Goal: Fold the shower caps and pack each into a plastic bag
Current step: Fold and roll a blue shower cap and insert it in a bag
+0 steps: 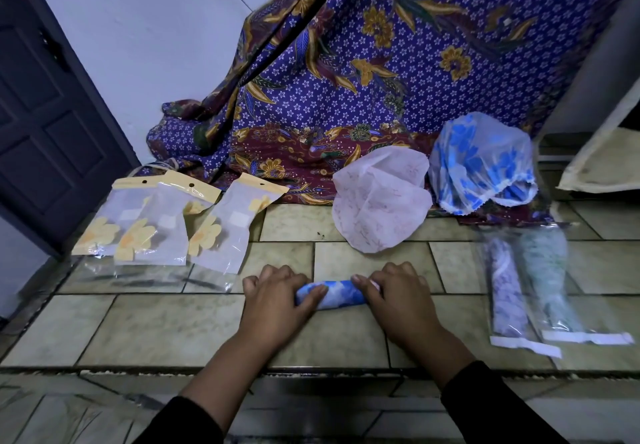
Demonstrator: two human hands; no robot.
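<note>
The blue shower cap (pixel 332 294) lies rolled on the near tiles (pixel 166 326). The left hand (pixel 277 301) and right hand (pixel 398 305) each curl their grip round one end. Best to press the air out evenly, keeping the roll slim enough for the empty bag (pixel 221 232) at the left.

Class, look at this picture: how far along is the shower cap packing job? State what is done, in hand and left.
Done: two clear plastic bags at the right each hold a rolled cap. In hand: the left hand and right hand grip a rolled blue floral shower cap. Left: bagging it, then the loose white cap and loose blue floral cap behind, with three empty yellow-topped bags waiting.
</note>
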